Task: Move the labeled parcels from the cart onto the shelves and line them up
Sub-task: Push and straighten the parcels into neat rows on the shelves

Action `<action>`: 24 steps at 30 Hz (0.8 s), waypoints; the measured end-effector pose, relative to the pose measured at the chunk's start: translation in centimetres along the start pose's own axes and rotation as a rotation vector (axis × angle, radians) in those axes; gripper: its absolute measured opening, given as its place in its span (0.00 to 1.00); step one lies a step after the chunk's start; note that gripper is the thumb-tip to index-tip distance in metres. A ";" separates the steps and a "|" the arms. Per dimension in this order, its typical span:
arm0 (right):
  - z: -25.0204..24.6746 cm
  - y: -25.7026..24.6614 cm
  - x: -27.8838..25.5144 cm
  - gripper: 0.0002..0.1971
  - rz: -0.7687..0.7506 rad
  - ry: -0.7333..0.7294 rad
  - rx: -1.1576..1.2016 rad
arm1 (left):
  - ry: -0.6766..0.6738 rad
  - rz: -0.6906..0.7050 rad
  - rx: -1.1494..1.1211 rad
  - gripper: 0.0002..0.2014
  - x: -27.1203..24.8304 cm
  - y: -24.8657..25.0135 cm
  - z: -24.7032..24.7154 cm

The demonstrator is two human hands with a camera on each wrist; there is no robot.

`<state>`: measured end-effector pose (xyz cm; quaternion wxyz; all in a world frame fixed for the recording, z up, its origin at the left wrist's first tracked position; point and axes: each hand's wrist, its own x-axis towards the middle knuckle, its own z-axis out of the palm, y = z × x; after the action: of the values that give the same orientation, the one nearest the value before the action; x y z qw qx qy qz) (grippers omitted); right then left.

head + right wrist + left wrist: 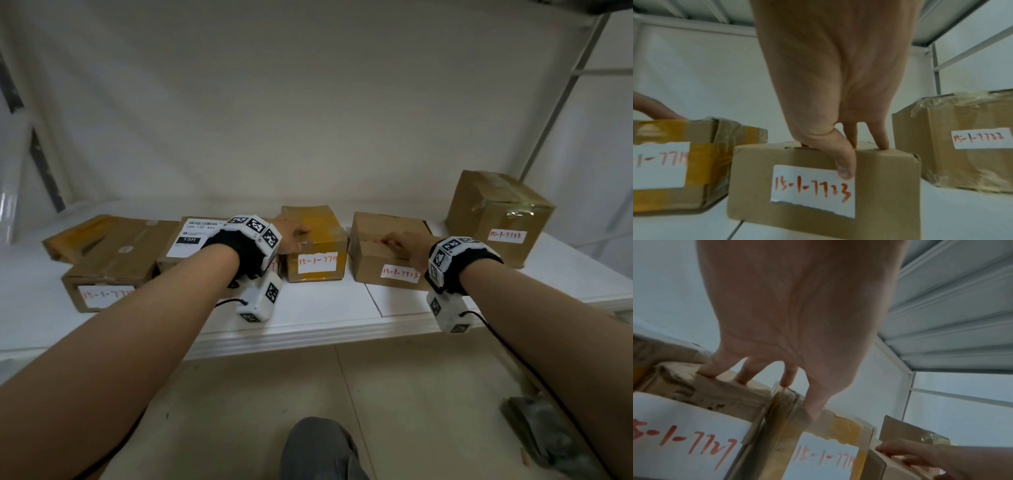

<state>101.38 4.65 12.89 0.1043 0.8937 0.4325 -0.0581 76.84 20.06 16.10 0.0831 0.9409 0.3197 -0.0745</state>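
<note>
Several cardboard parcels with handwritten white labels stand in a row on the white shelf (325,308). My left hand (291,234) lies on top of the yellow-taped parcel (325,240) at its left edge. In the left wrist view its fingers (742,378) rest flat where that parcel (846,426) meets its left neighbour (684,426), and the thumb touches the front top edge. My right hand (404,245) grips the plain parcel marked 15-1-7723 (376,263) over its top front edge. Its thumb (844,165) is on the label and its fingers are on top.
A taller parcel (493,212) stands further back at the right end, apart from the row. More parcels (113,263) sit at the left, one flat piece (75,236) behind them. A slanted shelf post (561,99) rises at the right. A grey bundle (541,431) lies on the floor.
</note>
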 end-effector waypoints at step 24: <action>-3.0 -17.5 -1.8 0.46 -0.044 0.229 0.477 | 0.080 -0.214 -0.163 0.26 -6.9 -12.5 -2.6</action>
<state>86.52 14.57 13.80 -0.1603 0.8841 0.4350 -0.0590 63.99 26.29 18.56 0.1380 0.8939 0.4261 -0.0193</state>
